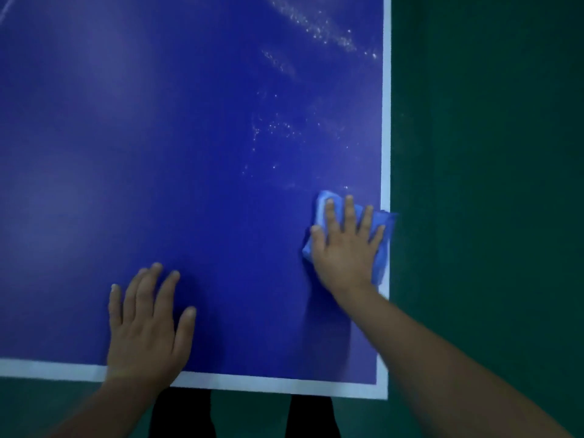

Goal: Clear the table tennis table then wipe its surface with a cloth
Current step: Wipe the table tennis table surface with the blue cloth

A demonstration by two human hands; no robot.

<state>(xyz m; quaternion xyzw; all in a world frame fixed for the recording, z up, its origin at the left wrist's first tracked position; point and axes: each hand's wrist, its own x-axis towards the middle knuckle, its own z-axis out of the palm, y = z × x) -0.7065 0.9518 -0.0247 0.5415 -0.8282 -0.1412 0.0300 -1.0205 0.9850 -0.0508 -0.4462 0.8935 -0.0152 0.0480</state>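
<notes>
You have one blue worktop point(189, 153) in front of you, edged with a white line along its near side and its right side, the two meeting at the near right corner. One folded blue cloth point(384, 245) lies at the right edge, a little way up from that corner, with its far right corner just over the white line. Your right hand point(346, 248) lies flat on top of it, fingers straight and spread, pressing the cloth onto the surface. Your left hand point(148, 327) rests palm down on the bare blue surface near the front edge, fingers straight and slightly apart, holding nothing. Pale speckled streaks point(319, 26) show on the surface beyond the cloth, toward the far right. Dark green floor point(489, 153) lies to the right of the worktop and below it.
</notes>
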